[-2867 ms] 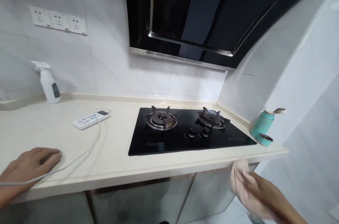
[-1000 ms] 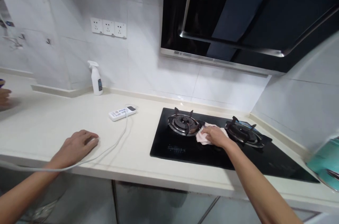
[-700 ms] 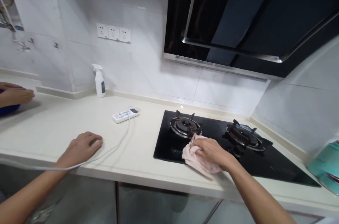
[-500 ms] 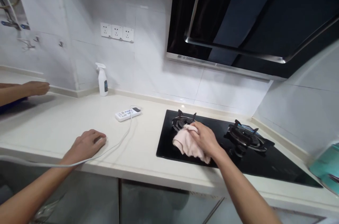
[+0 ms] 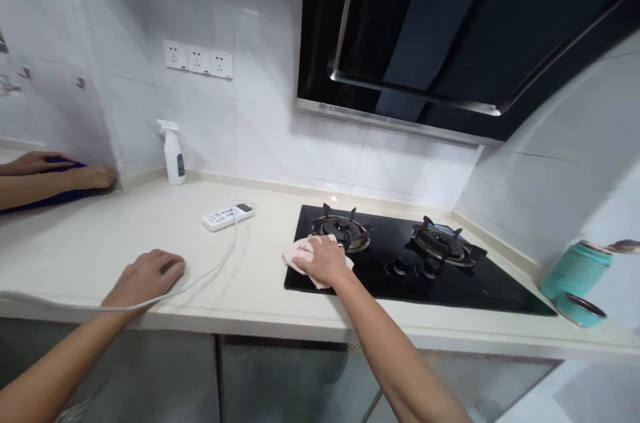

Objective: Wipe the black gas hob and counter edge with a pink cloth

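Note:
My right hand (image 5: 326, 262) presses a pale pink cloth (image 5: 295, 251) down at the left edge of the black gas stove (image 5: 370, 283), just in front of the left burner (image 5: 345, 230). Part of the cloth lies over the stove's edge and onto the counter. Its fingers are partly bent over the fabric. Palm down on the cream countertop (image 5: 260, 290), my left hand (image 5: 145, 280) rests with thumb apart and holds nothing. A white cable (image 5: 200, 284) runs across its wrist to a white power bank-like device (image 5: 227, 217) on the counter.
A white spray bottle (image 5: 173, 153) stands against the back wall. At far left, another person's hands (image 5: 93, 176) lie on a blue cloth-like thing (image 5: 60, 195). Teal containers (image 5: 575, 270) stand right of the stove. The range hood (image 5: 400, 30) overhangs the stove.
My right hand has moved the cloth left and flattened it at the stove's edge. The view has shifted right. My left hand stays on the counter. The other person's hands have moved right.

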Available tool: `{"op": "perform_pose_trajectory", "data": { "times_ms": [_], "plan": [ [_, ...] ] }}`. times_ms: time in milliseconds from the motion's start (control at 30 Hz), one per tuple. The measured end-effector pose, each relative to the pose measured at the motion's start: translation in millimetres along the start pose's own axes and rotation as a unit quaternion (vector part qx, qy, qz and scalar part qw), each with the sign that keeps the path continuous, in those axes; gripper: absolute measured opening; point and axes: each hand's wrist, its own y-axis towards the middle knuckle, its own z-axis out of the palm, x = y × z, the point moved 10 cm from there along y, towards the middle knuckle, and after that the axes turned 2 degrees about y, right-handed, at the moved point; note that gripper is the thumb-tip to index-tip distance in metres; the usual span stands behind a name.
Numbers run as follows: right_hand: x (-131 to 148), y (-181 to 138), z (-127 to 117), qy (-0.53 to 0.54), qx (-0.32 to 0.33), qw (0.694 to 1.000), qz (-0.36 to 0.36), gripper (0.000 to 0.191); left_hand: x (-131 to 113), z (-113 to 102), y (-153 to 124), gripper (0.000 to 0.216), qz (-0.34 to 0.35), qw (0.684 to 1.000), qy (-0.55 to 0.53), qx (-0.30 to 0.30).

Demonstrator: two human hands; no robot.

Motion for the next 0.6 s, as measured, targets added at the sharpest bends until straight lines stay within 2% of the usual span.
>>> {"op": "perform_pose_trajectory", "data": {
  "times_ms": [133,267,467,533,600],
  "plan": [
    [-13.3,-26.3,-0.6,-0.01,-0.008,1.0,-0.004,0.057,5.1,3.9,2.6,0.048,-0.001,1.0,-0.003,0.006],
    [-53.4,-75.1,-12.3,-0.042,-0.036,0.998,0.018,0.042,8.7,5.9,5.1,0.046,0.012,1.0,-0.003,-0.004],
    [-140.8,-198.7,-41.9,-0.057,-0.126,0.99,0.04,0.035,11.3,8.4,8.5,0.047,0.016,1.0,0.005,-0.003],
    [-180.1,-244.3,-45.8,-0.018,-0.132,0.987,0.085,0.033,14.2,10.8,10.6,0.049,0.014,1.0,0.007,-0.001],
    [-225.8,-289.5,-43.8,0.064,-0.129,0.975,0.169,0.035,17.9,13.6,13.7,0.05,0.015,1.0,0.007,-0.004]
  ]
}}
